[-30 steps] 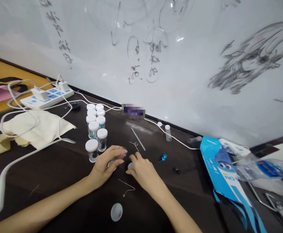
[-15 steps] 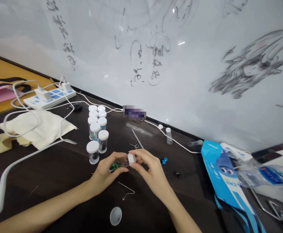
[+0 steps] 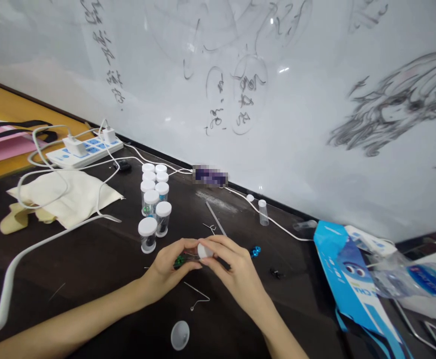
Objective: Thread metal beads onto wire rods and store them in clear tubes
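Note:
Fingers of my left hand (image 3: 167, 267) are wrapped round a small clear jar (image 3: 191, 258) lying on its side, with something green inside. My right hand (image 3: 233, 262) pinches the white lid (image 3: 204, 251) at the jar's right end. Both hands are just above the dark table. Left of them, several clear jars with white lids (image 3: 147, 227) stand in two rows. Below the hands lie a bent wire (image 3: 202, 299) and a round translucent lid (image 3: 180, 335). Blue pieces (image 3: 256, 251) and small black pieces (image 3: 277, 272) lie to the right.
A power strip (image 3: 85, 153) with white cables and a cream cloth (image 3: 68, 194) are at the left. Another clear tube (image 3: 263, 213) stands by the whiteboard (image 3: 188, 60). A blue bag (image 3: 347, 269) and a plastic bottle (image 3: 420, 277) lie at the right.
The whole view has shifted slightly, so things appear a little further right. My right hand's fingers have moved round the lid, covering more of it; the jar stays between both hands.

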Available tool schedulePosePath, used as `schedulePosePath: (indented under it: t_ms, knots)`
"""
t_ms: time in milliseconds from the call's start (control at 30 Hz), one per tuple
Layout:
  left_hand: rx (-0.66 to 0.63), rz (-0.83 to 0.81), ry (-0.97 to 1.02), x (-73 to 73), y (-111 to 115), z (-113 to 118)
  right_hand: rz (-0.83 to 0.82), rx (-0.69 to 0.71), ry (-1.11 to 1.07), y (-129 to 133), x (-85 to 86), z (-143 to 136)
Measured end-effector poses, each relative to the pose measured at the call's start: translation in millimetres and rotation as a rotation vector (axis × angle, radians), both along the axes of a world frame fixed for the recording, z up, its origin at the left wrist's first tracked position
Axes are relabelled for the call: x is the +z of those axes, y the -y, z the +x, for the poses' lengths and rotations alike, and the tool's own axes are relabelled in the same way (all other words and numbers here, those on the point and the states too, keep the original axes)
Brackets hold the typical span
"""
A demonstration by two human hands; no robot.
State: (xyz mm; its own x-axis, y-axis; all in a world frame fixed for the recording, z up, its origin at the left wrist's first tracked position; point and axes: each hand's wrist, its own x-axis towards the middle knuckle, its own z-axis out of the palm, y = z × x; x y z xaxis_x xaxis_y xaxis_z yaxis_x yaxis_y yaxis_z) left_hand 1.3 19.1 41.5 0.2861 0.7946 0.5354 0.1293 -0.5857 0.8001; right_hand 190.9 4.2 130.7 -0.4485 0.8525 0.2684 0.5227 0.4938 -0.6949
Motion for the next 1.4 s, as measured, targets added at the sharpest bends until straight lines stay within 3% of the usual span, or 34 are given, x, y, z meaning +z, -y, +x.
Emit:
schedulePosePath:
  t_ms: [333, 467, 600, 733, 867, 967, 1133, 1400]
  knots:
    - [0.006, 0.011, 0.005, 2.3, 2, 0, 0.103, 0.012, -0.017, 4, -12.7, -11]
    - [0.077, 0.277, -0.136, 18.0, 10, -11, 0.206, -0.017, -0.069, 7, -16.1, -17]
    - [0.353, 0.639, -0.231, 25.4, 28, -48, 0.163, -0.129, -0.142, 3, -16.4, -25]
    - [0.653, 0.380, -0.304, 14.5, 29, -88, 0.162, -0.135, -0.179, -13, -21.6, -45]
    - [0.555, -0.037, -0.443, -0.8, 14, -103, 0.159, -0.107, -0.133, -32, -28.7, -72]
    - [0.474, -0.190, -0.496, -6.8, 2, -98, 0.149, -0.103, -0.096, -41, -33.1, -87]
    - [0.403, -0.249, -0.515, -5.5, -14, -92, 0.079, -0.165, -0.063, -42, -47.0, -94]
    - [0.427, -0.267, -0.525, -1.7, -33, -93, 0.024, -0.157, 0.011, -46, -78.0, -97]
